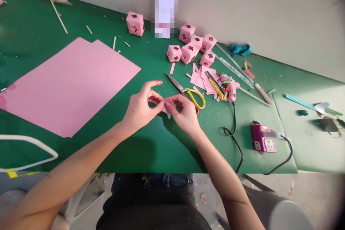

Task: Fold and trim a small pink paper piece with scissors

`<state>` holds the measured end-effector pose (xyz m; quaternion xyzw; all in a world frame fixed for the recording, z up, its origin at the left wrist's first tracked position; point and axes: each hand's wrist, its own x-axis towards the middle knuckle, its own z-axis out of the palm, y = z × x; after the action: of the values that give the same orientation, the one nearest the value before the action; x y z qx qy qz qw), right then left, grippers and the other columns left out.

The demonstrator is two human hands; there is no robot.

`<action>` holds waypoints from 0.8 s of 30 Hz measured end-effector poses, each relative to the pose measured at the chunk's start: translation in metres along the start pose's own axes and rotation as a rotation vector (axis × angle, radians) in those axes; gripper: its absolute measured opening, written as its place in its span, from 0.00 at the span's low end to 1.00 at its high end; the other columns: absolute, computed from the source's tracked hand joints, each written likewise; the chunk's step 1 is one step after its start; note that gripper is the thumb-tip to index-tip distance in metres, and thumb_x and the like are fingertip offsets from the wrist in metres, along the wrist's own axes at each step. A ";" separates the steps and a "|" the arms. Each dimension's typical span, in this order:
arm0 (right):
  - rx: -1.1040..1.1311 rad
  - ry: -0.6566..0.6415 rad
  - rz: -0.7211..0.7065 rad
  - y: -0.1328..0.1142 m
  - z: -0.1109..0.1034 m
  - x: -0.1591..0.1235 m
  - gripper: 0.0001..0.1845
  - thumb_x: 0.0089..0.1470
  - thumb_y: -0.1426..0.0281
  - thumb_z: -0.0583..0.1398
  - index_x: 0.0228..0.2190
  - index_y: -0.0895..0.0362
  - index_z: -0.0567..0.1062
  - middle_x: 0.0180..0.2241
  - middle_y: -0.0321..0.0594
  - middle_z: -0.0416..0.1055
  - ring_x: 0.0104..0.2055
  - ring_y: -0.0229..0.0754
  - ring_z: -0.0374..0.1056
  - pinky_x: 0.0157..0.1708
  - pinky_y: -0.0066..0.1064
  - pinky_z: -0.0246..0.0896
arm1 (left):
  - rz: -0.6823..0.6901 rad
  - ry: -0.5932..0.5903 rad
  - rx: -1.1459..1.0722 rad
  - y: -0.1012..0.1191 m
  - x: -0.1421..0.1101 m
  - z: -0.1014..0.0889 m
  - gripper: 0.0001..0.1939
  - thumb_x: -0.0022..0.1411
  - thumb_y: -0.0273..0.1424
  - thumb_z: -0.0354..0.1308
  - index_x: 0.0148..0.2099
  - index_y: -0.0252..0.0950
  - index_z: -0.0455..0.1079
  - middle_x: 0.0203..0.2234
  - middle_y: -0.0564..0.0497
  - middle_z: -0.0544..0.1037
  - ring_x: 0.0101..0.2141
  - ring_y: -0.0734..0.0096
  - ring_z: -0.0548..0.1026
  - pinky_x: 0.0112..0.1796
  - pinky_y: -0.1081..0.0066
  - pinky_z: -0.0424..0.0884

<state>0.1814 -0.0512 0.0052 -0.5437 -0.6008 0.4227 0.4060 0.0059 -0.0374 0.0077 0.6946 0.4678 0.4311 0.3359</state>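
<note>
Between my two hands is a small piece of pink paper [166, 108], mostly covered by the fingers. My left hand [141, 106] pinches its left side between thumb and fingertips, and a red and white wrap shows on the index finger. From the right, my right hand [184, 113] grips the same piece with thumb and fingers. Just beyond lie scissors [179, 83] with yellow and red handles, partly behind my right hand. Farther back sit several folded pink paper shapes [174, 53] with diamond openings, and one larger pink shape [135, 24] stands apart.
Large pink sheets [72, 86] cover the left of the green table [129, 154]. Right of the scissors lie pink scraps [202, 79], a yellow cutter [217, 87] and a pink glue gun [232, 90]. Its black cord [234, 115] runs toward a purple power block [262, 138]. A blurred phone [165, 9] leans at the back.
</note>
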 end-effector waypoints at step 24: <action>-0.084 0.133 -0.204 -0.002 -0.004 -0.002 0.08 0.62 0.66 0.64 0.37 0.49 0.85 0.37 0.39 0.83 0.38 0.45 0.78 0.39 0.38 0.75 | -0.170 0.030 -0.225 -0.001 0.001 0.000 0.27 0.61 0.30 0.66 0.60 0.39 0.63 0.34 0.53 0.84 0.32 0.68 0.86 0.36 0.69 0.85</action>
<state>0.1849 -0.0534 0.0081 -0.5231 -0.6418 0.3169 0.4627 0.0054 -0.0364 0.0070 0.6038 0.4787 0.4612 0.4400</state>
